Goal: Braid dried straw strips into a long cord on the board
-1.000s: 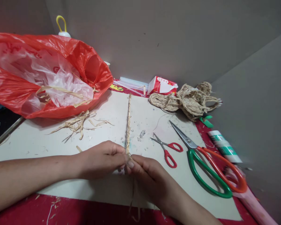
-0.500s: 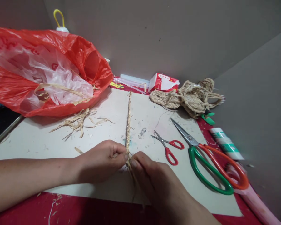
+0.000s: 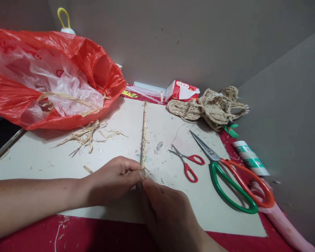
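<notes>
A thin braided straw cord (image 3: 144, 140) runs lengthwise over the white board (image 3: 115, 210), its far end near the board's back edge. My left hand (image 3: 115, 180) pinches the near end of the cord between thumb and forefinger. Right beside it, my right hand (image 3: 168, 206) is closed at the same end, its fingertips close to the left thumb. The loose strand ends are mostly hidden beneath the hands. To the right lie small red-handled scissors (image 3: 188, 162) with parted blades, and larger shears (image 3: 225, 171) with one green and one orange handle.
At the back left a red plastic bag (image 3: 94, 52) holds straw strips. Loose straw strips (image 3: 88, 134) lie before it. Bundled braided cord (image 3: 212, 108) and a red tissue pack (image 3: 182, 91) sit at the back. A green-and-white roll (image 3: 250, 157) lies at right.
My right hand has moved slightly down and left, turning over so its back shows more. The left hand keeps its pinch on the cord. The whole view has shifted a little.
</notes>
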### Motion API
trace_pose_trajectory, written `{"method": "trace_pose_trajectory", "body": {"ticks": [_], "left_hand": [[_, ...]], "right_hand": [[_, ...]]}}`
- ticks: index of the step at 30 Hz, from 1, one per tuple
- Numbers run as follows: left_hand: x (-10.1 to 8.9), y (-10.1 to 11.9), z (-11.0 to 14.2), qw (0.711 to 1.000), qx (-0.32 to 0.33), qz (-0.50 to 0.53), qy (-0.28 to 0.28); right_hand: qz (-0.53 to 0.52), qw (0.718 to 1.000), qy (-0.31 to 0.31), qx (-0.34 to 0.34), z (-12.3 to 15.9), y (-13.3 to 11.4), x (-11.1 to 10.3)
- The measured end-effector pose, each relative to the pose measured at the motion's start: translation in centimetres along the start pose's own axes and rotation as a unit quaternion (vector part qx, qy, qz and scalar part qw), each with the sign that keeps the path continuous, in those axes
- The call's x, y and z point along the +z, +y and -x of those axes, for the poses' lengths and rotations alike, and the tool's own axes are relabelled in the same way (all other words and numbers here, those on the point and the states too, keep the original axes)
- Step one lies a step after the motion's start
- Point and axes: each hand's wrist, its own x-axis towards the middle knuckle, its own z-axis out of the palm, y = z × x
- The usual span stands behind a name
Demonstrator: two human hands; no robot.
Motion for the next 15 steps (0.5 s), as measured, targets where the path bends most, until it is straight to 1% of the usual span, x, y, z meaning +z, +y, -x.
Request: {"method": "trace_pose_trajectory", "body": {"ticks": [4,8,11,13,15], "left_hand": [[0.2,0.0,0.1,1.0,-0.01,0.008,0.003],[0.4,0.0,0.0,0.999,-0.017,0.029,-0.001],[0.6,-0.1,-0.2,0.998,-0.021,0.059,-0.006],[0.6,-0.3,-0.2,0.998,-0.028,0.061,0.003],[0.5,-0.4,-0.2,0.998,-0.031,0.049,0.011]], "right_hand": [[0.098,0.994,0.003,-0.047,0.1,-0.4,-0.1],[0.141,0.987,-0.001,-0.082,0.1,-0.6,-0.1],[0.159,0.982,-0.003,-0.104,0.1,-0.9,0.5],[0.152,0.977,-0.017,-0.145,0.2,-1.1,1.1],[0.142,0.964,-0.026,-0.224,0.5,-1.4,1.6]]}}
